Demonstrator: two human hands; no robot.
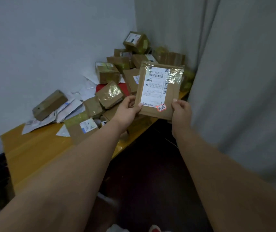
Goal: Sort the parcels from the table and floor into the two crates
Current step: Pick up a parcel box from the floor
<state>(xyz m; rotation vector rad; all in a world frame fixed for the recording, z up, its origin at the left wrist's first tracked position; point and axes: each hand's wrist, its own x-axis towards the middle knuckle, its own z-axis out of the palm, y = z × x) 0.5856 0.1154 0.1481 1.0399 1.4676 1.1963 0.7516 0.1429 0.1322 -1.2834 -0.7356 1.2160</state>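
Observation:
I hold a flat brown cardboard parcel (pixel 174 97) upright in front of me, its white shipping label and a small pink sticker facing me. My left hand (pixel 127 109) grips its lower left edge and my right hand (pixel 181 111) grips its lower right edge. Behind it, a heap of several brown taped boxes (pixel 110 94) and white envelopes (pixel 70 108) covers the wooden table (pixel 33 148) up to the room corner. No crate is in view.
A grey curtain (pixel 243 81) hangs at the right, close to the table's end. White walls (pixel 41 47) close off the back. The dark floor (pixel 150 181) lies below the table edge, with my shoe tips (pixel 154 229) at the bottom.

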